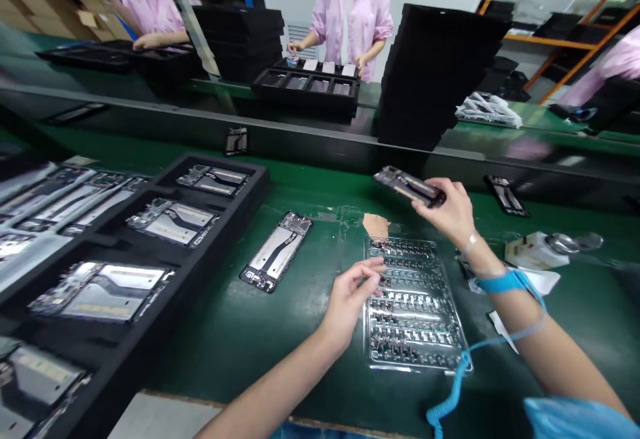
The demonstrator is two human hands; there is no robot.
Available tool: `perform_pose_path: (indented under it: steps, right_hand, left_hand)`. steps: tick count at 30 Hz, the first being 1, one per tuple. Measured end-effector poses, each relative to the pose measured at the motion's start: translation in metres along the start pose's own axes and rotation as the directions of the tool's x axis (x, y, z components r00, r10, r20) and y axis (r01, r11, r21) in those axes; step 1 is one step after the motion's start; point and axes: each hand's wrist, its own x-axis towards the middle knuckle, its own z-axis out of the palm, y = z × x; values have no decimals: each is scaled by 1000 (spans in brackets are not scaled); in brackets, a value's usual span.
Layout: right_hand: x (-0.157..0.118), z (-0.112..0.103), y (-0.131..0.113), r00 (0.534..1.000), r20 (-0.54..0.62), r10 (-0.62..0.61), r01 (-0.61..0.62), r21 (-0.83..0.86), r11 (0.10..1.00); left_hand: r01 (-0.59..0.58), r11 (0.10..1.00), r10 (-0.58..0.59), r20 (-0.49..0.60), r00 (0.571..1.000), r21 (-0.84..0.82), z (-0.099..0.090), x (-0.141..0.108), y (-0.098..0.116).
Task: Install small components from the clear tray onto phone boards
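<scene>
My right hand (450, 209) grips one end of an opened phone body (407, 187), holding it tilted above the bench. My left hand (353, 295) reaches over the left edge of a clear plastic tray (415, 302) with rows of small dark parts. Its thumb and fingertips are pinched near the parts; whatever may be between them is too small to make out. On the green bench to the left lies another opened phone (277, 252), its battery and dark flex cable showing. A blue coiled-cord wrist strap (507, 282) circles my right wrist.
A black foam tray (200, 272) with several opened phones fills the left side. Right of my arm stands a white dispenser bottle (535, 251). Behind a low ledge (300, 124) rise tall stacks of black trays (435, 72). A person in pink (353, 12) works at another tray opposite.
</scene>
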Motion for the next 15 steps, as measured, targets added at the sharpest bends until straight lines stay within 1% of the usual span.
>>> perform_pose_path:
  steps: [1, 3, 4, 5, 6, 7, 8, 9, 10, 11, 12, 13, 14, 15]
  right_hand:
    - [-24, -11, -13, 994, -7, -107, 107, 58, 993]
    - [-75, -33, -38, 957, 12, -290, 284, 157, 946]
    - [-99, -43, -47, 943, 24, -332, 322, 184, 929]
    - [-120, -52, -54, 942, 49, -331, 314, 213, 925]
    - [-137, -59, -58, 955, 91, -283, 252, 263, 932]
    - [-149, -65, -59, 966, 160, -203, 140, 337, 931]
    - [-158, -69, -59, 965, 242, -100, -10, 416, 909]
    - [-163, -70, -56, 942, 337, 2, -176, 485, 856]
    - [-166, -70, -53, 899, 429, 86, -332, 540, 773]
    - [-168, -67, -49, 850, 506, 144, -459, 580, 673]
    - [-169, -64, -46, 807, 564, 177, -550, 608, 572]
    - [-171, -59, -44, 775, 604, 185, -608, 633, 478]
    - [-173, -55, -42, 756, 629, 181, -643, 660, 388]
    - [-175, -51, -42, 747, 642, 171, -660, 688, 301]
  left_hand:
    - [-7, 999, 6, -12, 1000, -47, 0, 0, 1]
    - [-21, 992, 17, -36, 999, -124, 0, 1, 2]
    - [-29, 990, 22, -53, 998, -139, 0, 1, 1]
    - [-33, 991, 24, -71, 997, -133, 0, 0, -1]
    - [-29, 994, 21, -80, 997, -107, 0, -1, -2]
    - [-16, 998, 11, -69, 998, -64, -1, -2, -4]
    - [5, 1000, -5, -29, 1000, -7, 0, -4, -5]
    - [22, 998, -25, 39, 999, 56, 1, -7, -5]
    - [37, 992, -52, 125, 991, 118, 2, -9, -6]
    - [52, 983, -90, 213, 973, 176, 4, -12, -5]
    - [63, 972, -129, 290, 948, 226, 6, -15, -5]
    - [74, 961, -167, 349, 922, 266, 7, -17, -4]
    - [81, 952, -197, 388, 900, 296, 9, -19, -3]
    - [80, 945, -211, 405, 889, 318, 9, -20, -2]
